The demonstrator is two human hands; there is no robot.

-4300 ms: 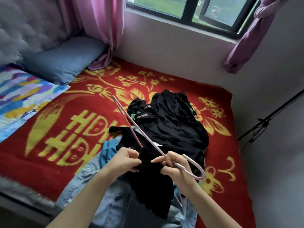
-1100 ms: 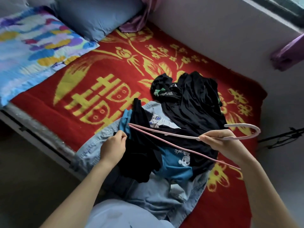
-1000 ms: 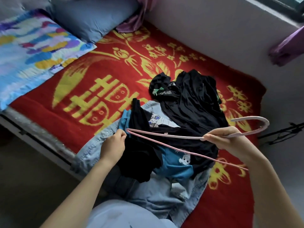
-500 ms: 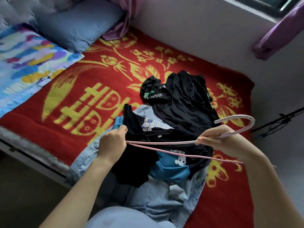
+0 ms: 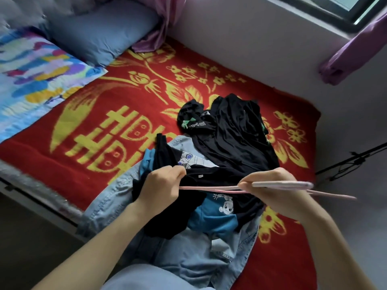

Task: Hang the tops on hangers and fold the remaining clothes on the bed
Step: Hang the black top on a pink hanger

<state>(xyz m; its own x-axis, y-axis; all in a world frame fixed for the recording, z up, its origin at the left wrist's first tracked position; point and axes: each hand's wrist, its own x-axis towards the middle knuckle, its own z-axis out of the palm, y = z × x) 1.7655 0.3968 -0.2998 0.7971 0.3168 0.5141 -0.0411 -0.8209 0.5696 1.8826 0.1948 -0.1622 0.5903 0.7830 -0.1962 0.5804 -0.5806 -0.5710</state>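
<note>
Head view: near the front edge of the bed (image 5: 62, 168), the black top (image 5: 217, 174) is pinched at its collar by the left hand (image 5: 161, 185), and the pink hanger (image 5: 209, 187) is gripped by the right hand (image 5: 278, 191). Hanging is judged to be in hand. Next, the hanger's end should be threaded into the collar.

I see a red blanket (image 5: 83, 122) with yellow flowers. A blue pillow (image 5: 98, 32) and a bright quilt (image 5: 37, 68) lie at its left end, a pink curtain (image 5: 159, 24) just beside the pillow. A purple curtain (image 5: 351, 51) hangs by the window (image 5: 360, 7).
</note>
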